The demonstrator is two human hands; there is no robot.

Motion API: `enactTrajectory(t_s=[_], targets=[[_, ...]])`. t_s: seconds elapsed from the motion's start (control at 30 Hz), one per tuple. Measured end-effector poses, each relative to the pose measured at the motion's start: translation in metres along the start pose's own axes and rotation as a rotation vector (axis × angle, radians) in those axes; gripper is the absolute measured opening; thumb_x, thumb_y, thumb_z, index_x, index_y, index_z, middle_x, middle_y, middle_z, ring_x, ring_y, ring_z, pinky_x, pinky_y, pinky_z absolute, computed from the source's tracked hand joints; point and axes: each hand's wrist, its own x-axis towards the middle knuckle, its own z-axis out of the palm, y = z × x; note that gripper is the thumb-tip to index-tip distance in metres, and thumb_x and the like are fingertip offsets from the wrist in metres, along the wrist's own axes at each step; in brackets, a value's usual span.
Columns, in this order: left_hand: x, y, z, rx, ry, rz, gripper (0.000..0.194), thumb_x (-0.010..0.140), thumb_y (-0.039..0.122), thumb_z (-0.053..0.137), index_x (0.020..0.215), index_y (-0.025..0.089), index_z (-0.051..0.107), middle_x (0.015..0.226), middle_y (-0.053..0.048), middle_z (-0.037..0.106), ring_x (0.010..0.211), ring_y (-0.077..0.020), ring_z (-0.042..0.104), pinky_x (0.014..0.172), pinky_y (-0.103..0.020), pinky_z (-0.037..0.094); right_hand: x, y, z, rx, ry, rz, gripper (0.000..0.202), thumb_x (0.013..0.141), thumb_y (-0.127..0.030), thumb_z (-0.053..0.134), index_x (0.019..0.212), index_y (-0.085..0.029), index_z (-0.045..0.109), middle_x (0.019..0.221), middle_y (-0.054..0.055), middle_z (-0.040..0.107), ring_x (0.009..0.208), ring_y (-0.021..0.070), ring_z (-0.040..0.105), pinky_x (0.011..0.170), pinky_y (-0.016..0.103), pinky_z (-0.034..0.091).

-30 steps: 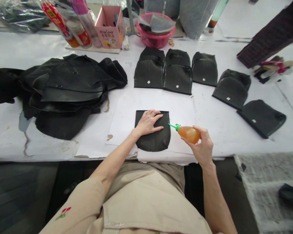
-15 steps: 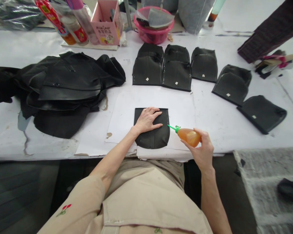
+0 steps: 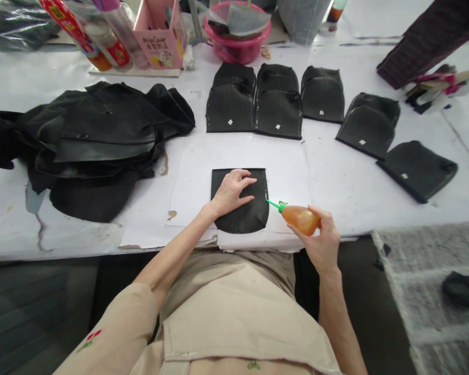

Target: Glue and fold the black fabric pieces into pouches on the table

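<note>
A black leather-like piece with a straight top edge and a rounded bottom lies flat on white paper in front of me. My left hand rests on it, fingers apart. My right hand is closed round a squeeze bottle of orange liquid. The bottle's green nozzle points left, its tip at the right edge of the black piece, where a thin whitish line shows. Beyond my hands, several similar black pieces with small white marks form an arc.
On the left is a heap of black material. Along the back stand a pink box, bottles and a pink basin. A dark patterned sleeve-like shape extends in at the upper right. Grey fabric lies at the lower right.
The view has shifted slightly. The nozzle tip remains at the right edge of the black piece, and the fingers of my left hand have bent a little more.
</note>
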Motion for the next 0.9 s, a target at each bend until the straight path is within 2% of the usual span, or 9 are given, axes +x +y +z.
enactTrajectory(t_s=[0.13,0.2,0.37,0.9], targets=[[-0.029,0.027,0.000,-0.043,-0.161,0.192,0.042,0.089,0.043,0.073,0.124,0.023,0.068,0.131,-0.013,0.062,0.128,-0.0299,0.053,0.109,-0.048,0.043,-0.002,0.000,-0.001,0.009,0.000,0.004,0.058,0.078,-0.045,0.084,0.126,-0.024,0.059,0.112,0.006,0.067,0.105,0.0255,0.066,0.094,0.042,0.056],[-0.040,0.035,0.005,-0.030,-0.205,0.232,0.036,0.092,0.042,0.069,0.122,0.023,0.070,0.132,-0.013,0.062,0.130,-0.0303,0.053,0.112,-0.050,0.040,-0.005,0.000,-0.002,0.007,0.004,0.008,0.059,0.077,-0.044,0.085,0.126,-0.024,0.059,0.113,0.006,0.067,0.105,0.0253,0.066,0.094,0.042,0.056],[-0.046,0.036,0.011,-0.018,-0.195,0.195,0.024,0.098,0.038,0.060,0.114,0.025,0.073,0.130,-0.011,0.064,0.130,-0.0274,0.054,0.112,-0.048,0.042,-0.014,-0.002,-0.006,-0.015,0.009,0.030,0.059,0.077,-0.044,0.086,0.126,-0.025,0.060,0.113,0.006,0.068,0.104,0.0249,0.067,0.094,0.041,0.057],[-0.046,0.034,0.014,-0.020,-0.167,0.174,0.023,0.098,0.038,0.060,0.111,0.025,0.074,0.129,-0.010,0.064,0.130,-0.0262,0.053,0.111,-0.046,0.042,-0.042,-0.007,-0.016,-0.043,0.008,0.101,0.058,0.076,-0.048,0.085,0.123,-0.025,0.061,0.112,0.006,0.070,0.102,0.0260,0.069,0.093,0.043,0.058]])
